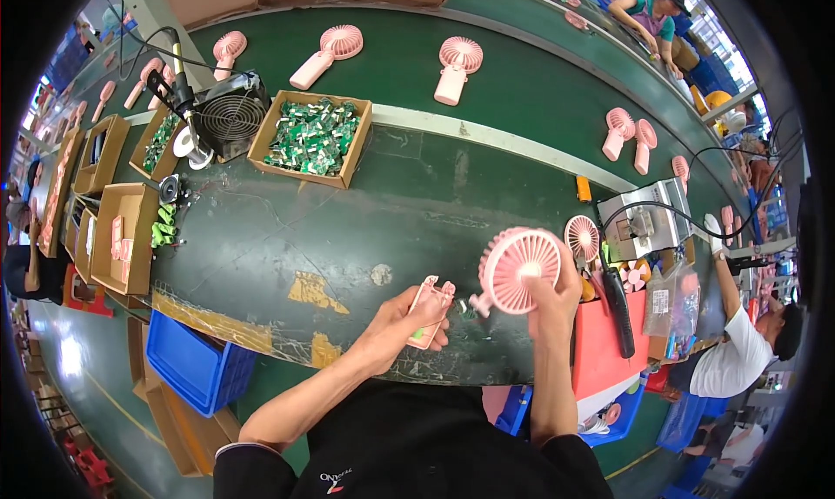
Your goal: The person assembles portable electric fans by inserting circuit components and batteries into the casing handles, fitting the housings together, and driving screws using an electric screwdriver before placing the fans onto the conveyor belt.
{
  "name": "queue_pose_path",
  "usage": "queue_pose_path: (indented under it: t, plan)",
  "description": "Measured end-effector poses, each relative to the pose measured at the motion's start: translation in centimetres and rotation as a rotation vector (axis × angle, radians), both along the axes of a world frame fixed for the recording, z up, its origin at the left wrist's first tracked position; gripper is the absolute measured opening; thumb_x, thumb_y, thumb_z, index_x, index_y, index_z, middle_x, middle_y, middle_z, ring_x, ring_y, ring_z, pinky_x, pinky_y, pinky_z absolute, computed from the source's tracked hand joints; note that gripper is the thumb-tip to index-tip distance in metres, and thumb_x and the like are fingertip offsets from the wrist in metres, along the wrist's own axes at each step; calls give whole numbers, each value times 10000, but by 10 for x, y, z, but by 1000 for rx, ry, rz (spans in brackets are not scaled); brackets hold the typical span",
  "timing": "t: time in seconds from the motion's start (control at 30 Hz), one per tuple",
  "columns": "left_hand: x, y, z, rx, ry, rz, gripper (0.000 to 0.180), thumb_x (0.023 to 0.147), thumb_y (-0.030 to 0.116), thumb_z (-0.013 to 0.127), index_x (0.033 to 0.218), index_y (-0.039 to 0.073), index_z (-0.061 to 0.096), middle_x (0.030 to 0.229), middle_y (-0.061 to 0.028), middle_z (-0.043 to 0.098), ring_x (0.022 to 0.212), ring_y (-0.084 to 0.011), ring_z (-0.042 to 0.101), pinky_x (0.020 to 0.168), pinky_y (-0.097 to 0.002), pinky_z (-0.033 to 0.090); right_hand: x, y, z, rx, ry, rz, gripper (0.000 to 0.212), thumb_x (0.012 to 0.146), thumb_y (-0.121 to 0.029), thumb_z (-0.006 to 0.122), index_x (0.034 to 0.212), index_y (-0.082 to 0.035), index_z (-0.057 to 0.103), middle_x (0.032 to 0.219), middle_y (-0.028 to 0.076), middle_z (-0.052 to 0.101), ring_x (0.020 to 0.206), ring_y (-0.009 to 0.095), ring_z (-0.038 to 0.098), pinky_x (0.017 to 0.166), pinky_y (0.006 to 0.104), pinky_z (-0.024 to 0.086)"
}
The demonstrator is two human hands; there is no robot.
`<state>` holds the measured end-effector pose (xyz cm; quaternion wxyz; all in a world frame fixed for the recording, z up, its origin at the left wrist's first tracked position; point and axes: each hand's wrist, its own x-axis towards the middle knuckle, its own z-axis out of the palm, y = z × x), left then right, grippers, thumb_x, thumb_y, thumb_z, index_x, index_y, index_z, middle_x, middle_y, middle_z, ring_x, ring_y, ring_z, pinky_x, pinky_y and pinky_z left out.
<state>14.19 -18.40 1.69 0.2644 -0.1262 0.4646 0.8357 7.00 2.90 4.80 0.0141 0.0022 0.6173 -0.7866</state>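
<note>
My left hand (383,335) grips a pink handle shell (424,339) just above the near edge of the dark green workbench (348,229). The thumb lies across the shell, and a bit of green shows at its lower end. To the right, my right hand (557,301) holds a pink fan head (515,269) by its round, ribbed cage, thumb on the front. A short stub sticks out from the cage toward the shell. The fan head is slightly blurred. The two parts are apart, with some small dark bits on the bench between them.
Beyond the bench, a green conveyor (391,73) carries several pink handheld fans. A cardboard box of green circuit boards (317,143), a soldering iron (181,90) and a black fan unit (230,112) stand left. At right are a metal device (648,221) and a black electric screwdriver (619,312).
</note>
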Motion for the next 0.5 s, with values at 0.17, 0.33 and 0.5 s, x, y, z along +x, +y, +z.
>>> queue_pose_path:
  t: [0.17,0.33,0.5]
  plan:
    - [-1,10,-2,77,-71,141,284,932,232,620,1117,20,583,841,-32,614,757,-101,618,679,-277,535,34,-22,21,95,83,158,693,633,76,744,1280,71,496,1164,145,623,1067,197,619,932,322,497]
    - [6,5,-7,-74,-9,49,209,904,115,608,1085,11,603,849,-58,648,706,-118,635,631,-274,553,21,-27,13,101,10,141,592,717,46,706,1272,73,502,1140,135,630,1031,180,626,917,307,499]
    - [10,-6,14,-47,-45,-87,247,921,126,592,1134,12,541,879,-89,635,702,-155,652,601,-287,558,6,-31,6,91,-22,139,500,804,8,666,1276,53,508,1111,114,635,983,143,623,875,285,506]
